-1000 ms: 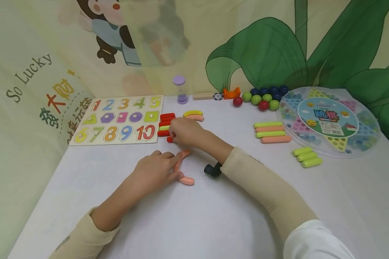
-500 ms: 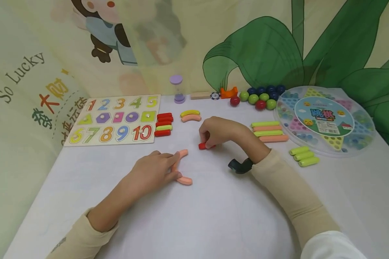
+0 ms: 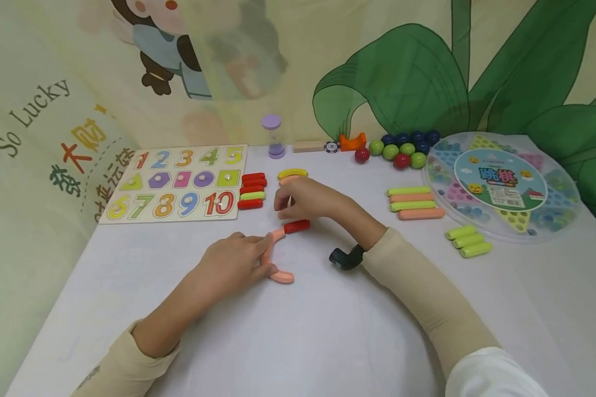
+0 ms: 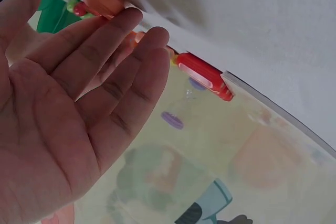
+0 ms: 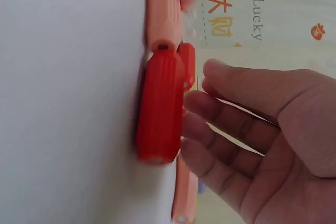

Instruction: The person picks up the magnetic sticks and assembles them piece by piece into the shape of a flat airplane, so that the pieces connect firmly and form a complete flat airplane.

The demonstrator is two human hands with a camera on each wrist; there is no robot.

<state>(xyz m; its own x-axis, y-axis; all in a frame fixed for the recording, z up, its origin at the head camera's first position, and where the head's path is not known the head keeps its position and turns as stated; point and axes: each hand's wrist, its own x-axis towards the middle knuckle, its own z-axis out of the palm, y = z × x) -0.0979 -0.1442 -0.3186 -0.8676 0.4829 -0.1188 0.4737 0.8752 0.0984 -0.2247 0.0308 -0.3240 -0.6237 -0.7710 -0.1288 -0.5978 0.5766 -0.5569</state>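
Observation:
My left hand (image 3: 235, 258) rests at salmon curved sticks (image 3: 282, 277) laid in a C shape, index fingertip on the upper part and thumb on the lower. In the left wrist view its fingers (image 4: 134, 95) look extended. A short red stick (image 3: 297, 226) lies with its left end at the upper tip of the C. Just above it hovers my right hand (image 3: 310, 199), thumb and fingertips apart, holding nothing. The right wrist view shows the red stick (image 5: 160, 107) end to end with a salmon stick (image 5: 164, 11), fingers beside it.
Red sticks (image 3: 251, 189) and a lime one lie beside the number board (image 3: 203, 216). Behind the right hand is a yellow curved stick (image 3: 293, 173). Long sticks (image 3: 420, 214), short lime sticks (image 3: 475, 250), coloured balls (image 3: 402, 161) and a checkers set (image 3: 501, 179) occupy the right.
My right hand brought the red stick from beside the number board to the upper end of the C, let go and rose slightly. The left hand stays at the salmon sticks.

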